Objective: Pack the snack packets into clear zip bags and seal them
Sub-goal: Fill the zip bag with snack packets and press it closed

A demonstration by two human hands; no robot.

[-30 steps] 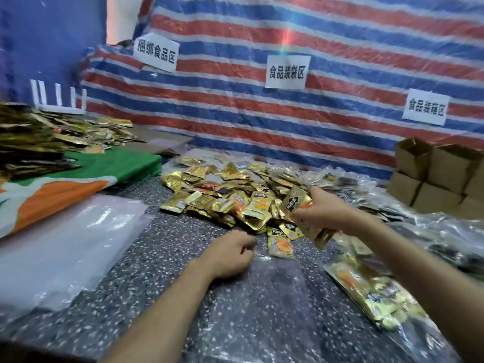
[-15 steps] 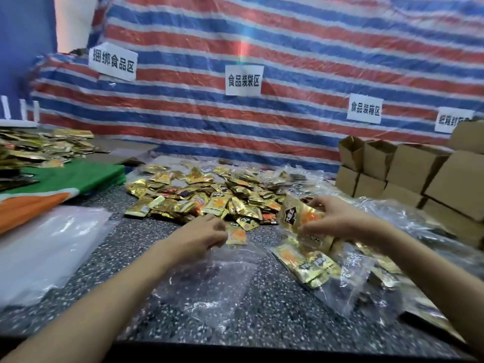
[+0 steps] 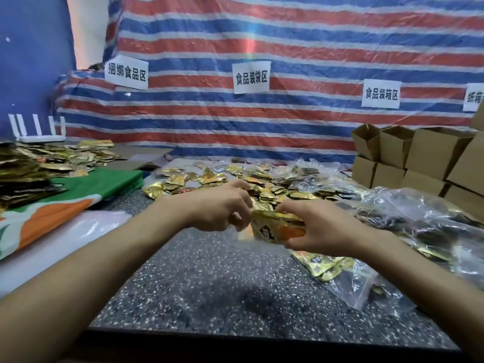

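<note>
Both hands meet above mid-desk: right hand (image 3: 322, 226) fingers clamped on a gold packet stack (image 3: 275, 227), left hand (image 3: 220, 205) fingers curled, pinching its near end. Loose packets (image 3: 262, 184) heap behind; filled bags (image 3: 392, 231) along the right edge.

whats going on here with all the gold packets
A person is packing small gold snack packets at a speckled table. The right hand grips a bunch of packets above the table, and the left hand meets it at the bunch's edge, fingers curled. A loose pile of packets lies just behind the hands. Clear bags already holding packets lie to the right, with cardboard boxes stacked behind them. Whether a bag surrounds the held bunch is unclear.
</note>
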